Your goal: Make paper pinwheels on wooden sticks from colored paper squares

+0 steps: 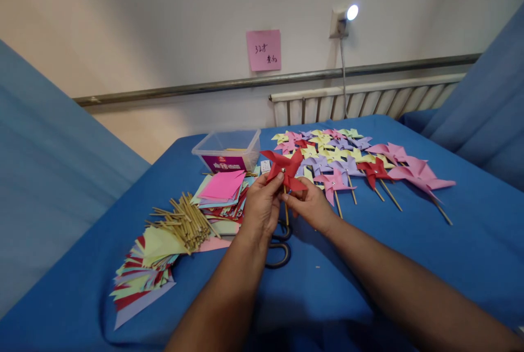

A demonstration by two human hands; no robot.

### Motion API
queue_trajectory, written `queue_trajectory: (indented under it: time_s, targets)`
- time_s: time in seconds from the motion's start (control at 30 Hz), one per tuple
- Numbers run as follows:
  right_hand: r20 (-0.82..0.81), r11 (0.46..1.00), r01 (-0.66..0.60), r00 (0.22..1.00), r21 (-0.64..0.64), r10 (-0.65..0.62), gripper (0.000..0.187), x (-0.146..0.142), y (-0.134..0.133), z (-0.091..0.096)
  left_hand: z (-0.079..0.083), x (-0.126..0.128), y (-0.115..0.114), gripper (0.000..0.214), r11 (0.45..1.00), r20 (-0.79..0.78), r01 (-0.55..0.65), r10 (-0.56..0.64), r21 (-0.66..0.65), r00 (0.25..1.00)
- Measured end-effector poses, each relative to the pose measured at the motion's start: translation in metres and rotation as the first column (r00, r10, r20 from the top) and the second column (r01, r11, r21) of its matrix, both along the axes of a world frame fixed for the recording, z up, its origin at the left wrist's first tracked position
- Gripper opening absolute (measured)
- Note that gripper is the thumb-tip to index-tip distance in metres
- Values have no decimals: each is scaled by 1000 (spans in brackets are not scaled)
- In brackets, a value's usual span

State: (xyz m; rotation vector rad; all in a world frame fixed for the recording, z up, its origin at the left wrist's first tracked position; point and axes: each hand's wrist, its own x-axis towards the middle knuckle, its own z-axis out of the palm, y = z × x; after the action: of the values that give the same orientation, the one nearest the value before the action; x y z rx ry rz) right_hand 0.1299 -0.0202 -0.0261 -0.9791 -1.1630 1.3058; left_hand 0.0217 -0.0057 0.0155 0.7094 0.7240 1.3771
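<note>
Both my hands hold one red paper pinwheel (292,165) above the blue-covered table. My left hand (262,202) pinches it from the left, with the thumb just under the round pin at its centre. On the other side my right hand (311,202) is closed at the lower blades, thumb and fingers near the top of the thin wooden stick (287,213). Below the hands lie black-handled scissors (279,254), their blades hidden by my left hand and forearm.
Finished pinwheels (347,166) in several colours cover the back right. To the left are wooden sticks (186,224), fanned paper pieces (143,275), stacked paper squares (223,185) and a clear plastic box (225,147). Blue curtains (53,177) flank the table; a radiator (368,98) stands behind.
</note>
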Motion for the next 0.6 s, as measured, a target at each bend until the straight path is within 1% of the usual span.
queue_trajectory:
  time_s: [0.13, 0.27, 0.4, 0.53, 0.6]
  targets:
    - [17, 1000, 17, 1000, 21, -18, 37, 1, 1, -1, 1, -2, 1, 22, 1000, 35, -3, 3, -13, 999]
    - [4, 1000, -1, 1000, 20, 1, 38, 2, 1, -1, 2, -4, 2, 23, 999, 51, -14, 16, -32, 999]
    - [-23, 999, -30, 999, 21, 30, 39, 2, 0, -1, 2, -4, 2, 24, 1000, 17, -25, 25, -13, 1000]
    - [-39, 998, -54, 998, 18, 54, 39, 2, 0, 0, -1, -4, 3, 30, 995, -25, -94, 93, -35, 995]
    - [-44, 998, -61, 997, 26, 62, 39, 2, 0, 0, -1, -4, 4, 31, 993, -45, -110, 108, -49, 993]
